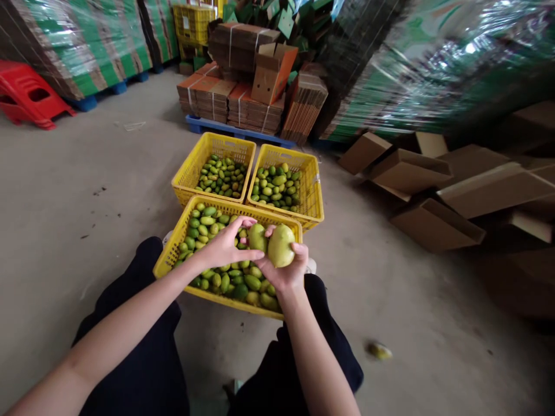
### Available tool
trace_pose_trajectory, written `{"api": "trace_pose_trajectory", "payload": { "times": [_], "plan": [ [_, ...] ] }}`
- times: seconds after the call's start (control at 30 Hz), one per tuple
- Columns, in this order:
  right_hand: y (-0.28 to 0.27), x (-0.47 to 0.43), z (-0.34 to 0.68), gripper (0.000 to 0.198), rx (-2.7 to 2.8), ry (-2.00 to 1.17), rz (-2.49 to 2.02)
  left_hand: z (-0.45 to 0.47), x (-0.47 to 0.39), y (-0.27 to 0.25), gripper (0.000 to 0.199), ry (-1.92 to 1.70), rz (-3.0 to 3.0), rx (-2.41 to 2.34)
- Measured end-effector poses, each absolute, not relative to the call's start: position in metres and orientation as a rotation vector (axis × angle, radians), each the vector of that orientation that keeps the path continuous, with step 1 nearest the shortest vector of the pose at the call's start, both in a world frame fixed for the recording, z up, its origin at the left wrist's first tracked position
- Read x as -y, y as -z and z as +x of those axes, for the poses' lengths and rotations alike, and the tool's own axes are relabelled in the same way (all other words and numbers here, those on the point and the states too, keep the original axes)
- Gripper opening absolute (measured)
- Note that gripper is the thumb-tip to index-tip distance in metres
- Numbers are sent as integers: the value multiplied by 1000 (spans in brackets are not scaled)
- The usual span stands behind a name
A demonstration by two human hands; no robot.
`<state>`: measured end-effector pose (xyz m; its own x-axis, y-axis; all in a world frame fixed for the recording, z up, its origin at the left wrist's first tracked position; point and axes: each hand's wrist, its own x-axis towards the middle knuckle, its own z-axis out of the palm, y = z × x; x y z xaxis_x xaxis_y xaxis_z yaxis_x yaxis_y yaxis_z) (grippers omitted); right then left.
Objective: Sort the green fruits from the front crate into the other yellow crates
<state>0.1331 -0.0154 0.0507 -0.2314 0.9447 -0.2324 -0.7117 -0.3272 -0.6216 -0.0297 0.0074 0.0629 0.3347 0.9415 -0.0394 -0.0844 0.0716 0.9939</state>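
My right hand (286, 268) is closed round a pale yellow-green lemon (281, 245), with the thumb along its right side. Beside it is a second, greener lemon (257, 237), with the thumb and fingers of my left hand (228, 245) curved around it. Right-hand fingertips show between the two fruits. Both hands are above the near yellow crate (173, 254), which holds many green and yellowish lemons (225, 283). My palms hide part of the fruit below.
Two more yellow crates, left (186, 173) and right (313, 193), hold lemons behind the near one. Flattened cartons (255, 107) lie on a blue pallet (238, 130). Open cardboard boxes (411, 167) lie to the right. A red stool (32, 95) stands left; one fruit (379, 350) lies on the floor.
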Motion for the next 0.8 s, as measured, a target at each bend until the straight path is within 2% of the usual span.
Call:
{"api": "trace_pose_trajectory", "payload": {
  "times": [0.1,0.37,0.63,0.8],
  "plan": [
    [-48,17,135,36,493,-1785,-770,-25,-3,-64,62,-1016,1308,-898],
    [-53,18,132,34,508,-1757,-733,-13,-1,-58,58,-1187,1261,-856],
    [-55,17,130,27,436,-1903,-534,7,-4,-29,49,-1230,580,-787],
    [-51,13,129,23,379,-1960,-690,-14,-17,-34,37,-1404,416,-808]
  ]
}}
